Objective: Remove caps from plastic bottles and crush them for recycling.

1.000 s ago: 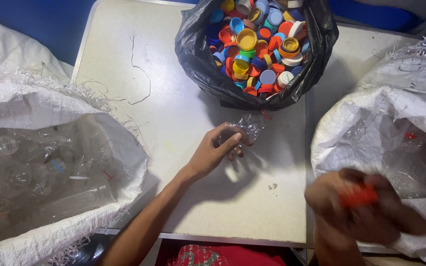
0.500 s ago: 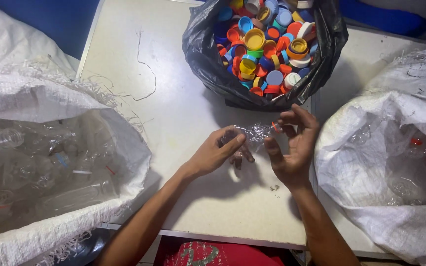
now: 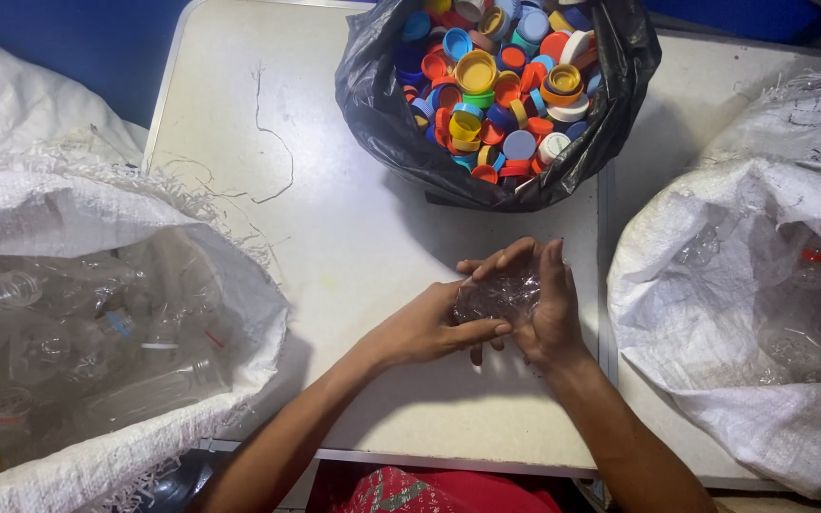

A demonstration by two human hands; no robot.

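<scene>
Over the white table (image 3: 334, 237), the person's 2 hands are meeting around a crumpled clear plastic bottle (image 3: 498, 294). The left hand (image 3: 427, 328) is coming in from the lower left, its fingers curled narrowly against the near side of the bottle, with the thumb lying along its underside. The right hand (image 3: 545, 309) is cupping the bottle from the right, its fingers arched over the top and closing on the plastic, so that both hands are gripping the same piece. The bottle is sitting squeezed between the palms, just above the table's near half, and whether it is touching the tabletop cannot be told.

Just beyond the hands, a black plastic bag (image 3: 382, 104) is standing open on the table, holding a heap of bottle caps (image 3: 501, 85) in yellow, orange, red, blue, green and white. To the left, a white woven sack (image 3: 68, 199) is lying open beside the table, showing clear plastic bottles (image 3: 97, 342) inside. To the right, a second white woven sack (image 3: 715, 285) is gaping open too, with more clear bottles (image 3: 800, 304) showing inside, at least 1 with a red cap. A loose thread (image 3: 273, 157) is trailing across the far left part of the table. A patch of red patterned cloth (image 3: 439, 492) is showing below the table's near edge.
</scene>
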